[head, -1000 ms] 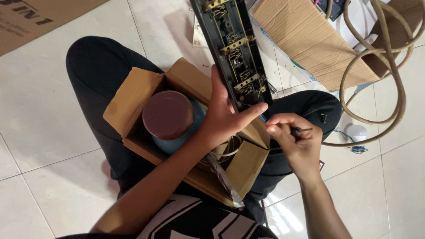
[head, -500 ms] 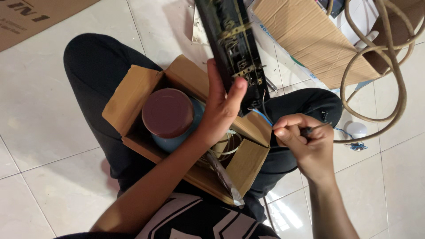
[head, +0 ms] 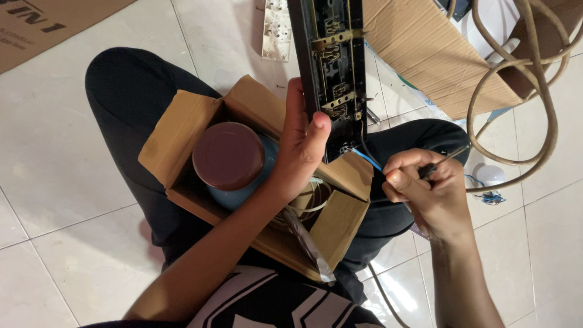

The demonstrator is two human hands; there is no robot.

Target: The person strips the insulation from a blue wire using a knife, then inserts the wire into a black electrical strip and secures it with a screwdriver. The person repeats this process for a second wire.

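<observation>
A: Main thing first. Where's the long black strip (head: 328, 67)?

B: Held upright over the lap, open back facing the camera, brass contact pieces showing inside. Its lower end sits just above the open cardboard box (head: 182, 127) on the legs.

A: Step in hand?

B: Looks like wiring work on the strip's lower end. A blue wire (head: 368, 160) runs from there toward the right hand. Judgement only; the joint itself is too small to read.

A: Left hand (head: 297, 152)?

B: Wrapped round the strip's lower part, thumb pressed on its face, fingers behind. Firm hold, steadying it.

A: Right hand (head: 425, 188)?

B: Curled tight around a thin dark tool (head: 446, 158), maybe a small screwdriver, shaft poking out up and to the right. Fingertips sit right by the blue wire; can't tell if they pinch it.

A: Next move calls for?

B: I'd say bringing the tool tip to the contacts while the left keeps the strip from twisting.

A: Surroundings?

B: Brown-lidded blue jar (head: 228, 158) and a tape roll (head: 310, 197) in the box, tan cable loop (head: 534, 91) right, white socket plate (head: 276, 30) on the tile floor (head: 48, 152).
</observation>
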